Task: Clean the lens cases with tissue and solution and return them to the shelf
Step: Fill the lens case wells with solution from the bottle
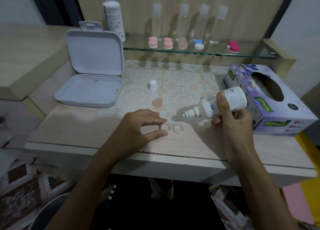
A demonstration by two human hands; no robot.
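Open lens case [171,128] sits on the desk [72,131] near the front edge, both lids off. It's a clear twin-cup body, pale and translucent, so it's hard to read against the light wood. Cannot tell whether there is liquid in either cup.

Left hand [138,126] pinches the left cup between thumb and forefinger, with the other fingers curled loosely above. Right hand [232,122] is wrapped round the solution bottle [223,102], thumb along its side. The bottle is tipped with its nozzle pointing down-left, above and just right of the right cup, not touching it.

Step in hand looks like dosing the cups. To do it well:
- bring the nozzle directly over a cup before squeezing; as it is, a drop would probably land on the desk
- squeeze lightly, a few drops per cup
- keep the nozzle off the plastic
- keep the left pinch on, as the case is light and will skate

The peach lids [157,102] lie on the lace mat [181,84] behind the case, and the white bottle cap [153,85] stands further back. The tissue box [270,98] is at the right, right behind the bottle, handy for the wipe.

Glass shelf [256,56] at the back holds five closed cases: three pink or peach, one blue and white, one magenta. A gap between the last two could take this one. An open white box [90,88] sits at the left.
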